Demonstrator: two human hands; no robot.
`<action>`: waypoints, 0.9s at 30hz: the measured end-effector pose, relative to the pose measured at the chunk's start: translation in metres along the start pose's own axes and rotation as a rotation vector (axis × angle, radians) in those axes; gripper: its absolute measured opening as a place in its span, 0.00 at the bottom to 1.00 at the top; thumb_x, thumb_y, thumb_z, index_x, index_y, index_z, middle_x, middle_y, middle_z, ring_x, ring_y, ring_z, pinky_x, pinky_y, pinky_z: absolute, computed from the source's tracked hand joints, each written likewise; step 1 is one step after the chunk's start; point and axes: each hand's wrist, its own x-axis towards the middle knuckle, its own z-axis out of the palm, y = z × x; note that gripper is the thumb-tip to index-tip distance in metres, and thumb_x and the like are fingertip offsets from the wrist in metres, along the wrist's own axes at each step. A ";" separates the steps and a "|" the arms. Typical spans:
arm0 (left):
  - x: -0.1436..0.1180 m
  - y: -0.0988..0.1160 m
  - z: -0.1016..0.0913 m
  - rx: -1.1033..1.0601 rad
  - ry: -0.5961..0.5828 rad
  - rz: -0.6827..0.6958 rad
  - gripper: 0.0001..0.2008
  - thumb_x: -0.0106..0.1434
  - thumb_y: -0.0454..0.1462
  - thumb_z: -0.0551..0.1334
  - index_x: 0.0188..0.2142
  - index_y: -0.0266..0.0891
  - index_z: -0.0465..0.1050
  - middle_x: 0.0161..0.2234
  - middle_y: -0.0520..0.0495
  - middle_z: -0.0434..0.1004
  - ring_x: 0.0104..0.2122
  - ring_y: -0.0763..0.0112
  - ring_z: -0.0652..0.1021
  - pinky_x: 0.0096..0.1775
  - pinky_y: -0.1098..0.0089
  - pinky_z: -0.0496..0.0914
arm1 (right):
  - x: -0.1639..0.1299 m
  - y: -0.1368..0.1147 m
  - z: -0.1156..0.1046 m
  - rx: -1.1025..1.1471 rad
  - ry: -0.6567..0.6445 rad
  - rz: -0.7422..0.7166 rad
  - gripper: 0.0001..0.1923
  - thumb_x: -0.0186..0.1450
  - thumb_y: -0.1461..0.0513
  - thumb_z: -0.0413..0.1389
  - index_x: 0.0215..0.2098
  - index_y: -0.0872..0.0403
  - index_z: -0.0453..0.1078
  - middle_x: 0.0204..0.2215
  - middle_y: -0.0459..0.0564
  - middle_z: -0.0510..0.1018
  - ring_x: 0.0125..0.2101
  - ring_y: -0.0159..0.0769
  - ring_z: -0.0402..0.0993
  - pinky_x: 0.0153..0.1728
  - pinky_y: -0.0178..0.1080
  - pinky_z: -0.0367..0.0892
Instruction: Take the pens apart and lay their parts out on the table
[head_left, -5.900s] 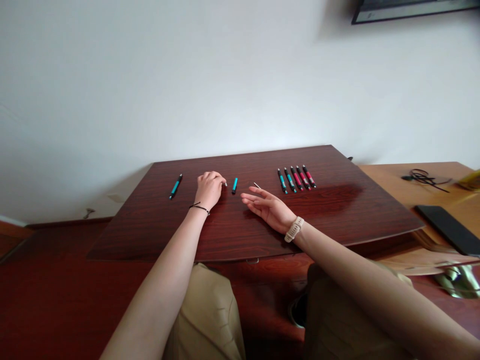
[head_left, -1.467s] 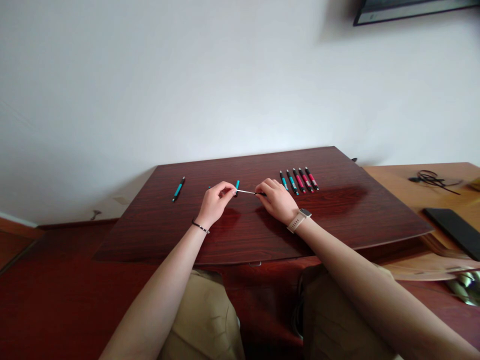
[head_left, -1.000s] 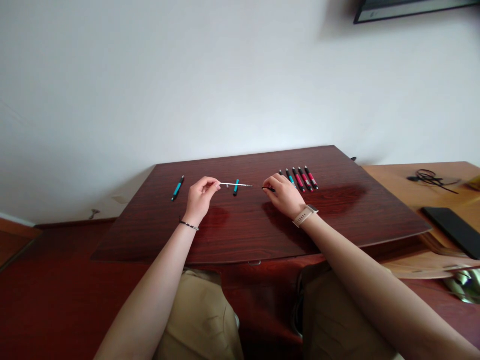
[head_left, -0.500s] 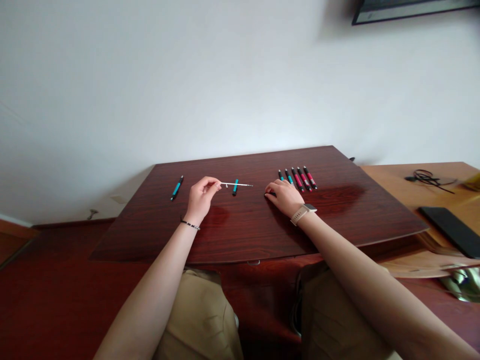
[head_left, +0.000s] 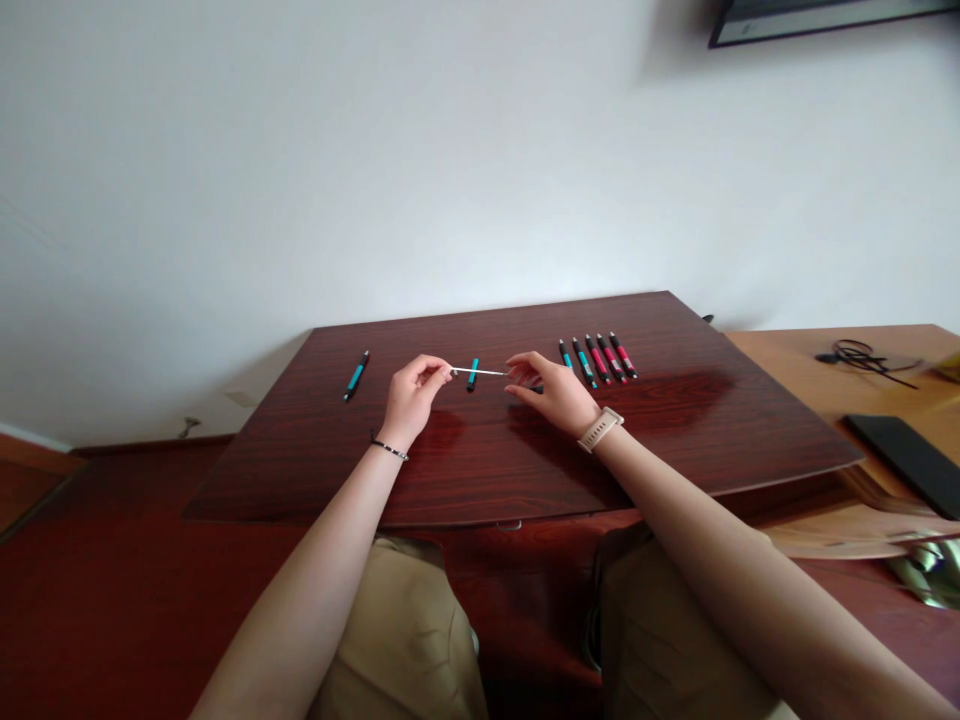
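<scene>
The left hand (head_left: 414,395) pinches a slim, straight white refill (head_left: 478,371) that crosses in view over the teal barrel (head_left: 472,380). Right of the barrel, the right hand (head_left: 556,390) has thumb and fingers parted about the refill's tip, contact unclear; half a second ago it sat farther from that tip. One teal pen (head_left: 357,376) lies left of the barrel, five teal and pink pens (head_left: 598,358) right, on a glossy, dark-grained table (head_left: 480,470). Far right of the barrel stands a lighter wooden desk (head_left: 780,370); beyond it, a smooth pale wall (head_left: 450,180)
</scene>
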 end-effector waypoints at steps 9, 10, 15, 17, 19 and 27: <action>0.000 0.002 0.003 0.001 0.009 0.006 0.11 0.68 0.45 0.67 0.38 0.39 0.80 0.36 0.46 0.85 0.39 0.63 0.83 0.46 0.64 0.77 | -0.001 -0.004 0.000 -0.030 0.075 0.075 0.03 0.72 0.61 0.61 0.41 0.50 0.78 0.36 0.48 0.86 0.36 0.39 0.82 0.39 0.39 0.72; 0.000 0.002 0.003 0.009 0.032 0.019 0.11 0.68 0.45 0.67 0.38 0.39 0.80 0.36 0.46 0.84 0.38 0.63 0.83 0.46 0.64 0.76 | -0.001 -0.002 -0.001 -0.043 0.093 0.094 0.03 0.72 0.61 0.61 0.41 0.50 0.78 0.36 0.48 0.86 0.36 0.39 0.82 0.39 0.39 0.72; -0.001 -0.001 0.004 0.188 0.147 0.090 0.10 0.71 0.43 0.65 0.38 0.40 0.80 0.37 0.47 0.84 0.36 0.66 0.81 0.41 0.67 0.73 | -0.003 0.005 -0.001 -0.060 0.117 0.159 0.02 0.70 0.61 0.61 0.40 0.50 0.77 0.35 0.47 0.86 0.36 0.39 0.82 0.39 0.39 0.71; -0.004 0.002 0.008 0.313 0.160 0.133 0.09 0.72 0.42 0.65 0.38 0.41 0.81 0.38 0.47 0.85 0.34 0.67 0.80 0.40 0.67 0.71 | -0.004 0.004 0.000 -0.042 0.092 0.155 0.02 0.71 0.61 0.61 0.40 0.50 0.76 0.35 0.47 0.85 0.36 0.39 0.82 0.39 0.39 0.71; -0.008 0.006 0.015 0.452 0.143 0.201 0.08 0.73 0.40 0.64 0.37 0.42 0.80 0.37 0.48 0.84 0.34 0.66 0.78 0.41 0.66 0.71 | -0.004 0.003 0.002 -0.038 0.072 0.149 0.02 0.71 0.61 0.60 0.41 0.50 0.76 0.35 0.47 0.85 0.36 0.39 0.82 0.39 0.39 0.71; -0.015 0.019 0.043 0.850 -0.048 0.302 0.11 0.77 0.40 0.61 0.38 0.44 0.80 0.37 0.44 0.83 0.42 0.59 0.78 0.43 0.63 0.69 | -0.004 -0.001 0.003 -0.050 0.095 0.191 0.01 0.70 0.62 0.61 0.40 0.50 0.75 0.35 0.47 0.86 0.36 0.40 0.82 0.41 0.40 0.72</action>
